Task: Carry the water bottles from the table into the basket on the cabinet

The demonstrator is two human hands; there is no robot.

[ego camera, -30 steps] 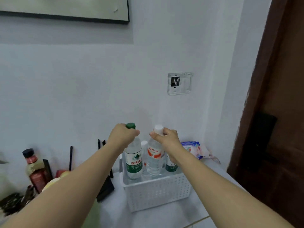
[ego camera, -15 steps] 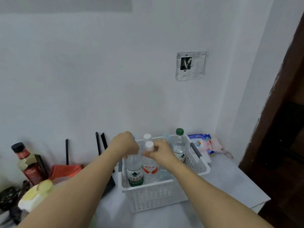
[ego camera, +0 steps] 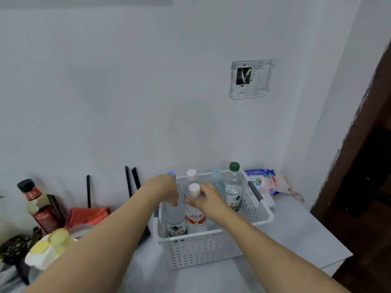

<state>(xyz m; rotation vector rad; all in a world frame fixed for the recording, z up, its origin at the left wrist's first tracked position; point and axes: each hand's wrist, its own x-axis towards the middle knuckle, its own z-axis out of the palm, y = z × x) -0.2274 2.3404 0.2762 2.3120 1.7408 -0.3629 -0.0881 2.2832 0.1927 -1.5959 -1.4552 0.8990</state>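
Note:
A white perforated basket [ego camera: 211, 250] stands on the grey cabinet top [ego camera: 296, 233]. My left hand [ego camera: 165, 189] grips the top of a green-labelled water bottle [ego camera: 176, 220] standing in the basket's front left corner; its cap is hidden under my fingers. Beside it my right hand [ego camera: 206, 198] pinches the neck of a red-labelled bottle [ego camera: 195, 219] just below its white cap. Further back in the basket stand a green-capped bottle [ego camera: 233, 187], a white-capped one [ego camera: 191, 174] and two with pale blue caps [ego camera: 216, 174].
A dark-capped oil bottle [ego camera: 40, 206], a red packet [ego camera: 86, 214] and a yellow-lidded container [ego camera: 48, 248] crowd the left. A wipes pack [ego camera: 261, 181] lies behind the basket on the right. A dark wooden door [ego camera: 370, 166] bounds the right side.
Both hands have lowered their bottles from above the basket down into it, so the bottles now stand inside at the front. The view has tilted down.

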